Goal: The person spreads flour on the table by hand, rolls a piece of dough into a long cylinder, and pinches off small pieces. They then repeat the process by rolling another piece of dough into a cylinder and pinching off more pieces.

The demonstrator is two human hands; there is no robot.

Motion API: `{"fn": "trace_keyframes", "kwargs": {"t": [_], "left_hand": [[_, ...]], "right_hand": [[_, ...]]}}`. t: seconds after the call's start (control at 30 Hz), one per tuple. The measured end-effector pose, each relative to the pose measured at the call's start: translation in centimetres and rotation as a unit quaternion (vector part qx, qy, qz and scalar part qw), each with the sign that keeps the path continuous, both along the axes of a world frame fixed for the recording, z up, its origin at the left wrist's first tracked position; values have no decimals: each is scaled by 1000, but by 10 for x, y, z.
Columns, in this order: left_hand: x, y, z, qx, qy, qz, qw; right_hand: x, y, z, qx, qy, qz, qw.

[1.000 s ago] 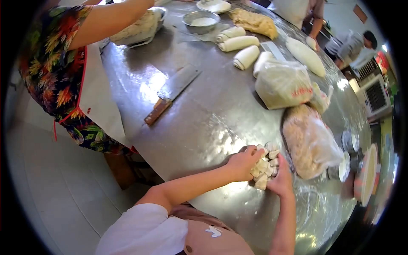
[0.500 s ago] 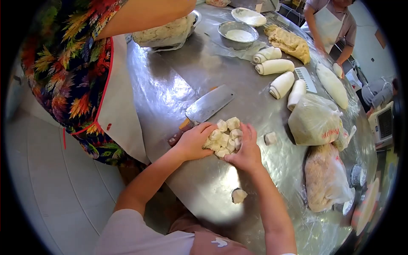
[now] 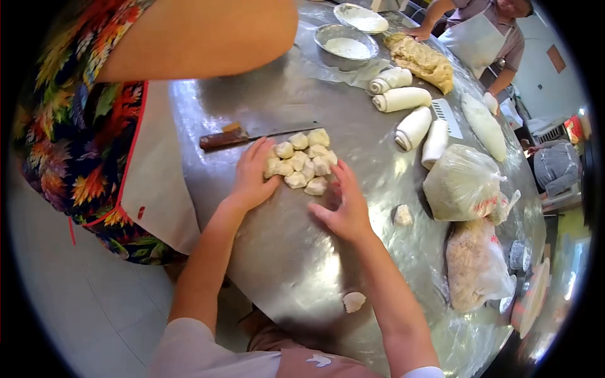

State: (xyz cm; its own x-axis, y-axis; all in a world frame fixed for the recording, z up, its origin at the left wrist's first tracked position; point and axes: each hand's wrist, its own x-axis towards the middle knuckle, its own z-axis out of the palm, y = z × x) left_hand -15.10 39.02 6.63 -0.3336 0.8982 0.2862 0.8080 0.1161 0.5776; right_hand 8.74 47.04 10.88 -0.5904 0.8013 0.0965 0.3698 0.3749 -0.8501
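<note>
Hands [image 3: 251, 183] [image 3: 348, 213] flanking dough pieces [image 3: 308, 169], perhaps touching

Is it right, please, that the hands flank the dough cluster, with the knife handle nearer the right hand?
Not quite: the head view shows the knife handle nearer the left hand, not the right hand; they do flank the dough cluster.

Shiny metal table [image 3: 271, 258], cluster of dough pieces [image 3: 298, 162], wooden-handled cleaver [image 3: 224, 138], dough rolls [image 3: 405, 99], filled plastic bags [image 3: 463, 183]
</note>
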Motion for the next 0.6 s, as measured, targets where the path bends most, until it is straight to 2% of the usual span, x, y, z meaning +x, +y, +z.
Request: {"fn": "trace_keyframes", "kwargs": {"t": [0.07, 0.13, 0.2, 0.27, 0.3, 0.33, 0.37, 0.4, 0.43, 0.47, 0.53, 0.57, 0.6], "left_hand": [[3, -14, -3, 21, -5, 11, 1000], [21, -31, -2, 85, -55, 22, 995], [40, -41, 4, 130, -63, 34, 989], [71, -31, 17, 169, -32, 52, 984], [83, -17, 24, 201, -38, 39, 978], [93, -1, 32, 211, -48, 15, 976], [102, 17, 41, 219, -57, -9, 974], [109, 36, 48, 226, -66, -33, 971], [115, 55, 52, 203, -68, -48, 976], [119, 75, 54, 180, -69, -63, 979], [126, 115, 48, 149, -59, -90, 983], [126, 138, 37, 145, -47, -102, 983], [128, 161, 29, 140, -36, -113, 983]], "right_hand": [[42, -5, 9, 113, -63, -37, 991], [99, -2, -12, 205, -100, -190, 955], [135, 6, -23, 176, -146, -333, 915], [131, 3, -29, 51, -151, -319, 934], [122, 3, -30, -8, -150, -308, 940], [113, -10, -33, 29, -124, -231, 965], [97, -29, -4, -262, 36, -185, 947], [98, -41, -2, -318, 69, -90, 941], [107, -52, 4, -159, -18, -27, 987], [121, -60, 14, -49, -58, 32, 997], [164, -73, 20, -7, -118, 126, 985], [186, -86, 10, 47, -103, 140, 984], [203, -94, 10, 29, -154, 170, 973]]}}
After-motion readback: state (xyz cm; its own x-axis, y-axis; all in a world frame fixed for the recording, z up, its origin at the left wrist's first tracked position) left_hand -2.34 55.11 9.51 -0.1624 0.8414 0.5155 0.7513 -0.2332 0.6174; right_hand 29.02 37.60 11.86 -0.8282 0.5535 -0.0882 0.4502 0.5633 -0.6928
